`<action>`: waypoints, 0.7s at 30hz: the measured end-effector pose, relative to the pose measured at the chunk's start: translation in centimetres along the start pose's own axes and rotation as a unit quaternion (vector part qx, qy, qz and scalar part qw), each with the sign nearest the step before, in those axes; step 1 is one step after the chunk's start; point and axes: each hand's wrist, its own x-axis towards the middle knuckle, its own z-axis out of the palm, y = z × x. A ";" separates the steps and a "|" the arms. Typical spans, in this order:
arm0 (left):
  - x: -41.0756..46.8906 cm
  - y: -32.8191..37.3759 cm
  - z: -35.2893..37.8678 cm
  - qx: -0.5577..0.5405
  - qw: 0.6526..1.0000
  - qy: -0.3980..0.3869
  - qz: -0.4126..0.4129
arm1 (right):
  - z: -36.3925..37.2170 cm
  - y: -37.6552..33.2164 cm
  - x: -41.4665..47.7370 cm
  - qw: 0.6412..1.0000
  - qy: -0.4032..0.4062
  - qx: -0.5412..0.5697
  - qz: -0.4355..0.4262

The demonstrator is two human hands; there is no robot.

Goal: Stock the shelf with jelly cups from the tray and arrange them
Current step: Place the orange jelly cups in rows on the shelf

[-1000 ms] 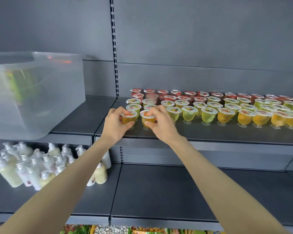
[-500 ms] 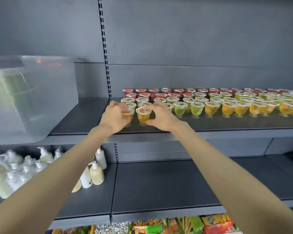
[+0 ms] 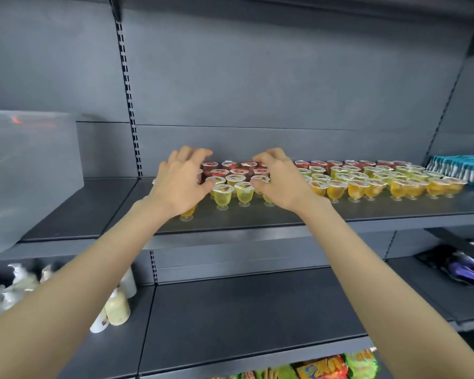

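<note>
Both hands have let go. I see left hand [image 3: 179, 181] and right hand [image 3: 278, 181] spread, empty, over jelly cups [image 3: 337, 184] mid-frame. Cups upright, lids up, rows running left-right along shelf [image 3: 257, 218].

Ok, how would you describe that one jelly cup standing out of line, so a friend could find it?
Find the dark grey shelf carrying rows of jelly cups and go to the rows' left end, toward the clear bin. Just under the left hand, one orange cup stands nearer the shelf's front edge than the front row, and its neighbours on the right are yellow-green.
</note>
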 end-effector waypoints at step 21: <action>-10.4 20.8 19.7 0.001 0.998 -0.063 0.006 | 1.3 23.1 -18.7 0.990 -0.131 0.048 0.034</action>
